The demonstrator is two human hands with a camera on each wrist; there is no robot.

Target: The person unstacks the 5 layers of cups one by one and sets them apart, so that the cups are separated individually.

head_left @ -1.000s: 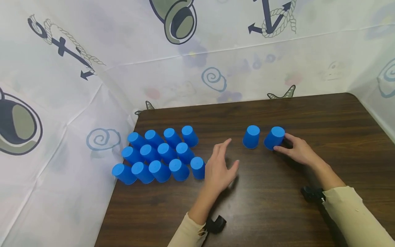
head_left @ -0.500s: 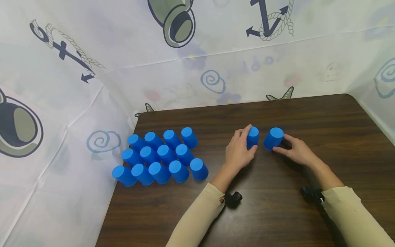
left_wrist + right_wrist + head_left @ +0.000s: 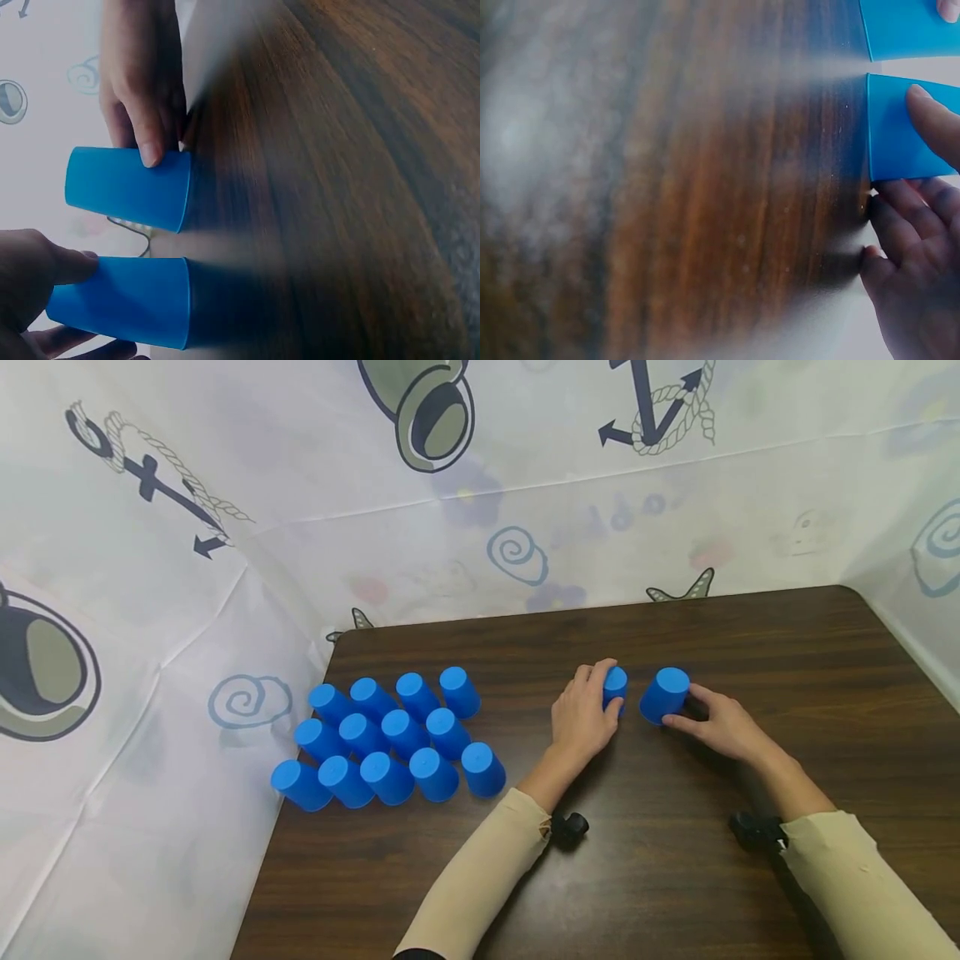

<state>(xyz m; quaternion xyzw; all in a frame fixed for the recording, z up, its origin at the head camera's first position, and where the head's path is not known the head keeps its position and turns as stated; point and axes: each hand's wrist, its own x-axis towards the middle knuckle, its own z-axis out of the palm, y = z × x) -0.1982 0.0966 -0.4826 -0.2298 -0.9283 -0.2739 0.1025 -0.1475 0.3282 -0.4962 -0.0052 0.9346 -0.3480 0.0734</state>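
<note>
Two upside-down blue plastic cups stand side by side on the brown table, a narrow gap between them. My left hand (image 3: pixel 583 712) grips the left cup (image 3: pixel 615 683), fingers round its far side and thumb on its near side. In the left wrist view that cup (image 3: pixel 127 300) has its rim down at the wood. My right hand (image 3: pixel 720 722) holds the other cup (image 3: pixel 663 697) low down. The right wrist view shows the right thumb (image 3: pixel 934 120) lying on this cup (image 3: pixel 900 142), with fingertips against its opposite side.
Several more upturned blue cups (image 3: pixel 405 732) stand in three rows at the table's left side. The dark wood-grain table (image 3: pixel 637 893) reaches a printed white cloth (image 3: pixel 450 552) at the back and left. A black wrist camera (image 3: pixel 570 831) sits on the left forearm.
My left hand has moved right and away from me, from beside the rows of cups to the left cup, and taken hold of it. The right hand stays at its cup.
</note>
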